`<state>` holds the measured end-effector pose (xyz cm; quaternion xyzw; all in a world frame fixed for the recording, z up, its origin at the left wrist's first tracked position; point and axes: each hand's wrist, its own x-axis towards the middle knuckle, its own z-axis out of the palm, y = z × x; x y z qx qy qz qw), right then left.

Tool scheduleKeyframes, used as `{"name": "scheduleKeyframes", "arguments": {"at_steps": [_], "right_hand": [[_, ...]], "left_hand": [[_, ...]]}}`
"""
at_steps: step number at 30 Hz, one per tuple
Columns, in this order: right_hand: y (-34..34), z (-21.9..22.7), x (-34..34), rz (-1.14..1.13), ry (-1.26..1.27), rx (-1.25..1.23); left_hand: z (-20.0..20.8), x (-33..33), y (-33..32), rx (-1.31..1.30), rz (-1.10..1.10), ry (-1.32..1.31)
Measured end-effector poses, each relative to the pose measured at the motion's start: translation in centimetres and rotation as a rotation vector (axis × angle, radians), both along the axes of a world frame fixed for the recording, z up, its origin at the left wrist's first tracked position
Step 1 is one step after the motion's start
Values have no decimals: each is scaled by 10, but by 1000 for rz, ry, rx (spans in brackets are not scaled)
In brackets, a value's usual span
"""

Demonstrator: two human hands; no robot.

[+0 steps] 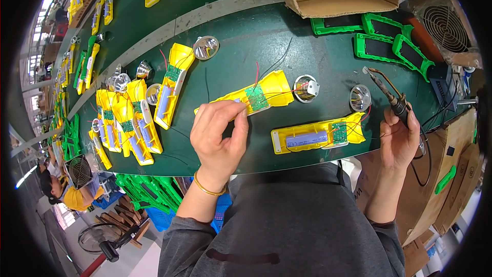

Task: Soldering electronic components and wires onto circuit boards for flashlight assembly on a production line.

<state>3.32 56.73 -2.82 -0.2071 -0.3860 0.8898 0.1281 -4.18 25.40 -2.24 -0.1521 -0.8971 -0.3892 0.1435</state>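
Observation:
My left hand is closed over the left end of a yellow flashlight housing, its fingertips beside the green circuit board. Red wires lead from that board to a silver reflector with a white piece on its back. In my right hand is a soldering iron, tilted with its tip up and left, above the table. Nearer me lies a second yellow housing with a blue cell and a board. A loose-looking reflector sits close to its right end.
More yellow housings with reflectors cluster on the left of the green table. Green frames and an open cardboard box stand at the back right. The iron's cable hangs at the right. A person sits far left.

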Motion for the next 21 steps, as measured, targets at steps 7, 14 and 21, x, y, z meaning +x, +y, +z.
{"name": "scheduleKeyframes", "arguments": {"at_steps": [7, 14, 21], "right_hand": [[1, 3, 4, -8, -5, 5], [3, 3, -2, 74, 50, -60], [6, 9, 8, 22, 53, 8]], "left_hand": [[-5, 0, 5, -45, -22, 29], [4, 3, 8, -70, -5, -38], [39, 48, 41, -93, -377, 42]]}}
